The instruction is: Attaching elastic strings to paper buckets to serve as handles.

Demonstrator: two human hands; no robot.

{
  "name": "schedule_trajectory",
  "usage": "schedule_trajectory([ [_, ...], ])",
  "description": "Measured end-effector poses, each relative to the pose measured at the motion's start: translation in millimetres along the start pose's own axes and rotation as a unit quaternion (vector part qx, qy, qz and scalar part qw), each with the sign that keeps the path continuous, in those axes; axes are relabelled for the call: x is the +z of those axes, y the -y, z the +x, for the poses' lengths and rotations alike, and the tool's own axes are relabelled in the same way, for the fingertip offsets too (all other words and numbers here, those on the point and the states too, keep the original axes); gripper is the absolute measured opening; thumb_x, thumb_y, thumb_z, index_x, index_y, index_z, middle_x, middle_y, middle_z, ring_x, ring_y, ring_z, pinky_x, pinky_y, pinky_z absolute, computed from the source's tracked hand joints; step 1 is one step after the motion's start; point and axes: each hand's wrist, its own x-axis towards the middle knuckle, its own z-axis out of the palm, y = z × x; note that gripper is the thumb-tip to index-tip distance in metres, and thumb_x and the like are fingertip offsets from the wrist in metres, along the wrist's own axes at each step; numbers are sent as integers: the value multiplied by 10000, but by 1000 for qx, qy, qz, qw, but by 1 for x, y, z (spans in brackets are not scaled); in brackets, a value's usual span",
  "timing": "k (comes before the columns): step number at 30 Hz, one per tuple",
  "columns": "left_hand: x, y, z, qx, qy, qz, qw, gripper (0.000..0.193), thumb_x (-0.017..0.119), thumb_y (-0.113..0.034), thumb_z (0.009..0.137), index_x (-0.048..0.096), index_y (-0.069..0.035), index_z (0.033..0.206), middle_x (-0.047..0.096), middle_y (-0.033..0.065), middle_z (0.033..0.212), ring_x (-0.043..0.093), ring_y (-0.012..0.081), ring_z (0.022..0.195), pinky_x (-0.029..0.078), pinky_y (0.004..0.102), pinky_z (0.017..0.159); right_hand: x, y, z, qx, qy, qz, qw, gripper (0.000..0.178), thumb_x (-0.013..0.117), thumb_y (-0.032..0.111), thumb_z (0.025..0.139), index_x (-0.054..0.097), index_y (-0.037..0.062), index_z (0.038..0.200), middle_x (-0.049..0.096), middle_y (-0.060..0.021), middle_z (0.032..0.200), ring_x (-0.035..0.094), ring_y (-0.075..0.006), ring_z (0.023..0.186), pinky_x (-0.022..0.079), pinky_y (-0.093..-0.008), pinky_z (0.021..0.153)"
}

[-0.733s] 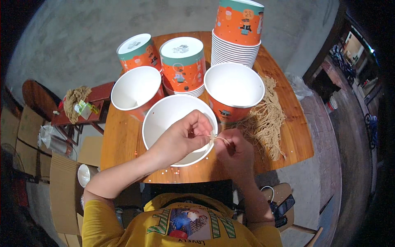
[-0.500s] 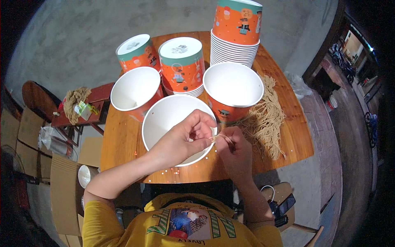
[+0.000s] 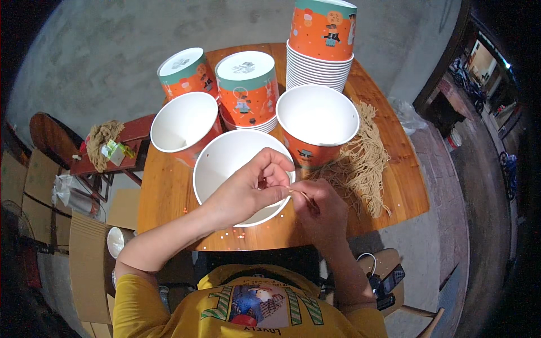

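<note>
At the right rim of the nearest white-lined paper bucket (image 3: 217, 163), my two hands meet. My left hand (image 3: 256, 183) lies partly over its mouth, thumb and fingertips pinched on a thin beige cord (image 3: 305, 197). Just outside the rim, my right hand (image 3: 322, 211) has its fingers curled closed on the same cord, which makes a small loop. The fingers cover where the cord meets the rim, so I cannot tell whether it passes through a hole. A bundle of loose beige cords (image 3: 366, 169) lies to the right.
Two more upright buckets, one at left (image 3: 186, 121) and one at right (image 3: 316, 115), stand behind. Beyond are upside-down orange-and-green buckets (image 3: 247, 90) and a tall stack (image 3: 318, 67). Tiny beads (image 3: 239, 232) dot the wooden table (image 3: 163, 208). A cardboard box (image 3: 87, 265) stands at left.
The cord loop between my hands has grown smaller and tighter. My right hand has shifted slightly and my fingers remain pinched. The buckets have stayed in place.
</note>
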Motion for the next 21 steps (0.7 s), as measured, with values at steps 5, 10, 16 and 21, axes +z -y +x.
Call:
schedule_trajectory([
  [5, -3, 0, 1, -30, 7, -53, 998, 280, 586, 32, 867, 458, -30, 1107, 531, 2, 861, 518, 63, 810, 435, 198, 774, -2, 3, -1, 48, -11, 2, 999, 192, 651, 8, 803, 583, 68, 972, 587, -38, 767, 498, -79, 540, 403, -218, 486],
  [10, -4, -2, -1, -39, 6, -67, 997, 289, 601, 29, 860, 461, -36, 1105, 532, 1, 866, 519, 64, 817, 435, 196, 783, -6, 11, 6, 7, 23, -18, 1000, 180, 648, 18, 797, 581, 75, 955, 577, -33, 754, 488, -76, 535, 408, -225, 488],
  [16, -3, -2, 1, -30, 13, -26, 999, 282, 594, 26, 864, 459, -42, 1103, 520, -6, 863, 507, 58, 806, 432, 194, 774, -1, 4, -3, 52, -1, 51, 997, 157, 630, 7, 805, 581, 62, 943, 558, -15, 722, 486, -47, 587, 409, -209, 509],
  [21, -4, -1, 0, -21, 14, -26, 999, 278, 586, 31, 865, 459, -44, 1100, 520, -7, 864, 505, 56, 805, 428, 190, 767, -4, 6, 2, 171, -14, 156, 973, 140, 639, 22, 815, 584, 48, 942, 573, 11, 741, 470, -32, 573, 408, -198, 511],
])
